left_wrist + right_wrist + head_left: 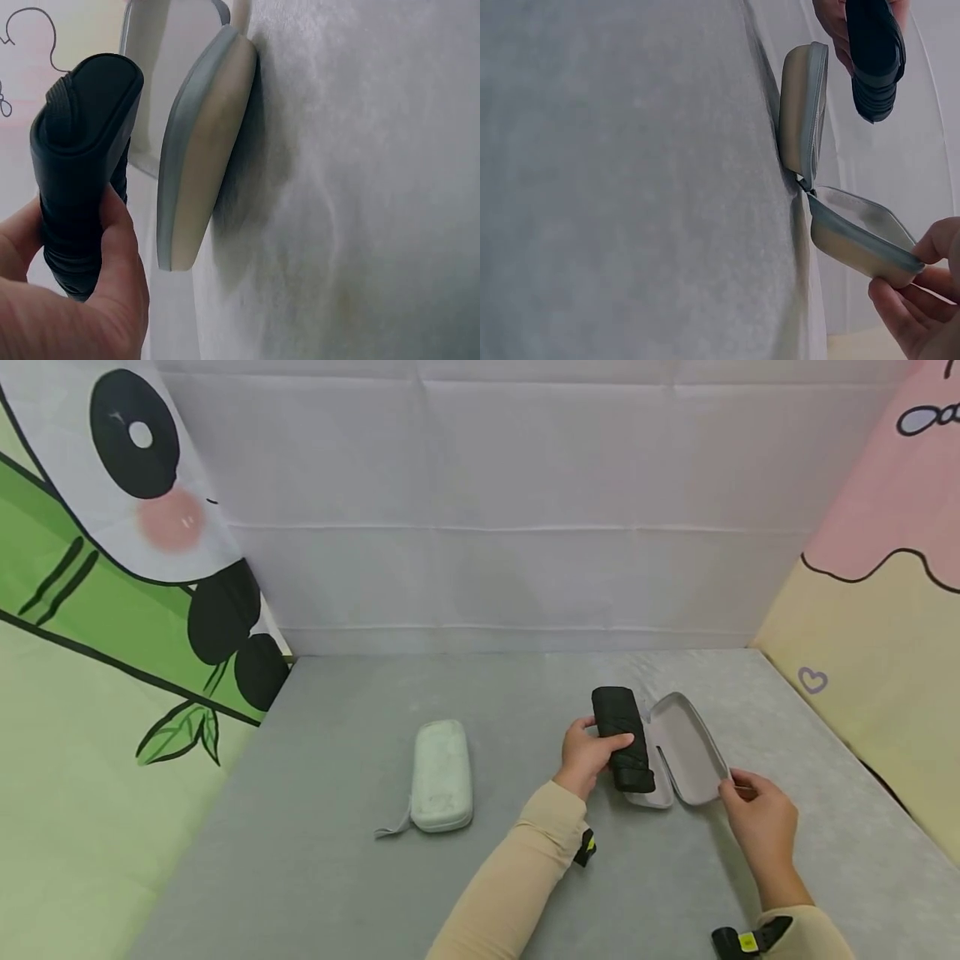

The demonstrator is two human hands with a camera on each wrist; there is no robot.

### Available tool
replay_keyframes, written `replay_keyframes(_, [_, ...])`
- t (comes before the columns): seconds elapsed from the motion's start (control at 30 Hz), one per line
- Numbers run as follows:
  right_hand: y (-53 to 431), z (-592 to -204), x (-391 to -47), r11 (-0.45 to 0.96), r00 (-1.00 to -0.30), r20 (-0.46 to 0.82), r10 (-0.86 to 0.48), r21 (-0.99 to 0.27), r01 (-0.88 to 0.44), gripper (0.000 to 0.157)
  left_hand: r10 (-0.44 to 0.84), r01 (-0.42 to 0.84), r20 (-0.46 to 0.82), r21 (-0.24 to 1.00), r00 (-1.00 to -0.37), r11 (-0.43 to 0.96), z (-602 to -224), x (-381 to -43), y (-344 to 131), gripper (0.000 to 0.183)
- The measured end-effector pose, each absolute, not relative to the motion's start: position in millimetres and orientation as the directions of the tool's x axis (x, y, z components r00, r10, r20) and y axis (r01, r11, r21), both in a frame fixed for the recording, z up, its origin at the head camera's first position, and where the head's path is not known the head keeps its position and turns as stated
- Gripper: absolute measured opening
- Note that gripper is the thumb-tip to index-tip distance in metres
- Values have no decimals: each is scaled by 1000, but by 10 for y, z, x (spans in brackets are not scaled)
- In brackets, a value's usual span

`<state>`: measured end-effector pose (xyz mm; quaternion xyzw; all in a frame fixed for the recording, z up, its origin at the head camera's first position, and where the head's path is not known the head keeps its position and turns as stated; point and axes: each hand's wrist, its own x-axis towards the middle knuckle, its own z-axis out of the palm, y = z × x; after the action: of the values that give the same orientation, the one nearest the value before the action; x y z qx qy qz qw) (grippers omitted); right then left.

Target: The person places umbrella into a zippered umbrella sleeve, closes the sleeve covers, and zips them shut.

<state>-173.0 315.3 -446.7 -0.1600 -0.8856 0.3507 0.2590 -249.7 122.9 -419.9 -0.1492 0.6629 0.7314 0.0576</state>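
"Nearest the person, at the lower right of the head view, what was going on?"

"A black wrist strap (774,932) sat at the cuff. Beyond it, the right hand (765,827) pinched the near corner of a lid (686,747) between thumb and fingers."

"Why by that corner, do you suppose?"

"Probably because it lay on the free edge, away from the hinge, so a light pinch was enough to hold the lid tilted up off the tabletop (337,885). The other half of that unzipped hard case (202,165) rested on the tabletop, which I'd say steadied the whole thing."

"And over to the left, about as far out?"

"A closed hard case (442,772), pale green, lay by itself with its carry loop (397,828) trailing towards the person. It was well apart from both hands, so presumably it was out of their way."

"A little farther, where was the umbrella?"

"In the left hand (588,756), which gripped the folded black umbrella (621,718) round its middle, likely for balance, leaving both ends uncovered. It hung above the resting half without touching; the left wrist view showed a gap. Whether anything lay inside, I couldn't tell."

"And at the back?"

"A creased white cloth (510,485) hung behind the tabletop."
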Motion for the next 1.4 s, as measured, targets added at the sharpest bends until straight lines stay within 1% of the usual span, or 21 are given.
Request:
replay_keyframes(0.23, [3139, -4453, -1721, 705, -815, 362, 453, -705, 79, 23, -129, -282, -285, 959, -950, -38, -4228, -2502, 1308, 60])
replay_keyframes(0.4, [3129, -4438, -1725, 708, -811, 380, 446, -704, 60, 23, -142, -258, -249, 965, -958, 48, -4270, -2529, 1390, 59])
replay_keyframes(0.57, [3112, -4414, -1732, 708, -804, 390, 450, -704, 55, 22, -148, -233, -219, 969, -964, 86, -4285, -2545, 1441, 56])
replay_keyframes(0.83, [3113, -4420, -1719, 714, -800, 401, 446, -699, 48, 21, -177, -217, -172, 937, -969, 274, -4355, -2541, 1461, 54])
replay_keyframes(0.97, [3115, -4429, -1702, 719, -794, 413, 447, -694, 43, 20, -189, -196, -138, 921, -972, 338, -4414, -2547, 1471, 52])
replay_keyframes(1.2, [3108, -4410, -1659, 721, -790, 434, 434, -692, 16, 20, -172, -145, -81, 903, -982, 404, -4404, -2544, 1497, 51])
replay_keyframes(1.4, [3098, -4386, -1636, 729, -782, 454, 427, -685, 0, 19, -135, -110, -49, 864, -990, 491, -4418, -2552, 1474, 52])
